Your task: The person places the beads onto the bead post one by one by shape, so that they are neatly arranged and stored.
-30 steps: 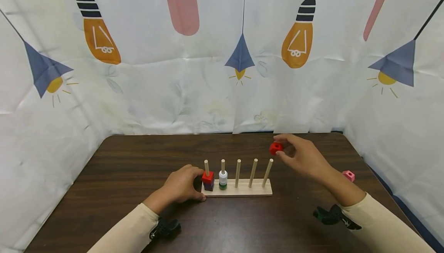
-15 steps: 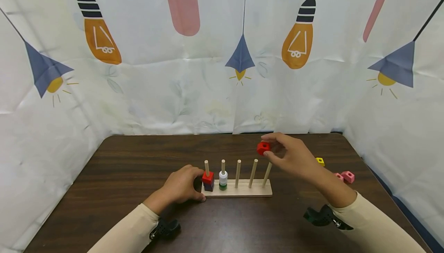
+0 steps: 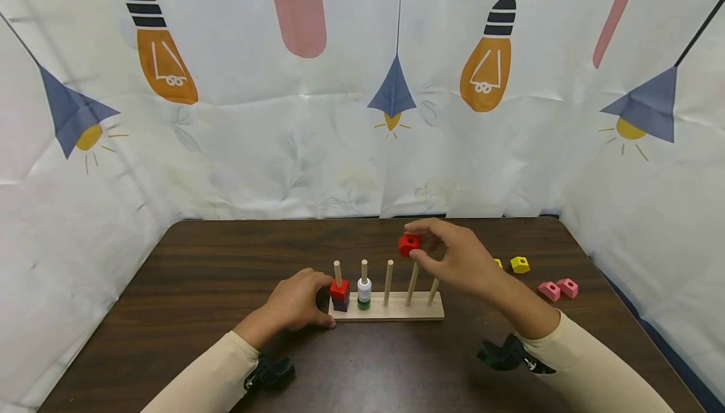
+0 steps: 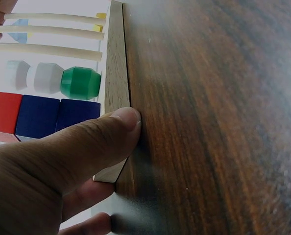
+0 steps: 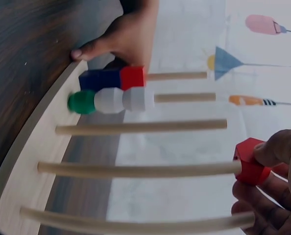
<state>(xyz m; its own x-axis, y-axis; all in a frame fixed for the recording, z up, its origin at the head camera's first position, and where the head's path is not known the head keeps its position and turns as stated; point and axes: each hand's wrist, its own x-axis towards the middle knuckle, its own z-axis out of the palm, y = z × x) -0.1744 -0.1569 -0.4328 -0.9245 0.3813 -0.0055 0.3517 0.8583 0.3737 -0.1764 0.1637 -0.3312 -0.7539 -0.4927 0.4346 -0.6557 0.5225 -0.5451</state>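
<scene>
A pale wooden peg board (image 3: pixel 387 316) with several upright pegs lies on the table. My left hand (image 3: pixel 297 299) grips its left end, thumb (image 4: pixel 121 127) along the front edge and fingers behind. On the leftmost peg sit dark blue cubes (image 4: pixel 37 115) under a red cube (image 3: pixel 339 289). The second peg carries a green bead (image 4: pixel 81 83) below white beads (image 3: pixel 364 289). My right hand (image 3: pixel 461 259) pinches a red faceted bead (image 3: pixel 409 245) between thumb and fingertips. In the right wrist view that bead (image 5: pixel 252 161) overlaps the tip of the fourth peg (image 5: pixel 140 170).
Pink beads (image 3: pixel 557 289) and yellow beads (image 3: pixel 520 265) lie on the dark wooden table (image 3: pixel 215 262), right of the board. A white curtain (image 3: pixel 243 148) printed with lamps hangs behind and at both sides.
My right hand has moved left with the red bead, from right of the board to over its pegs. The yellow and pink beads came into sight. My left hand stayed put.
</scene>
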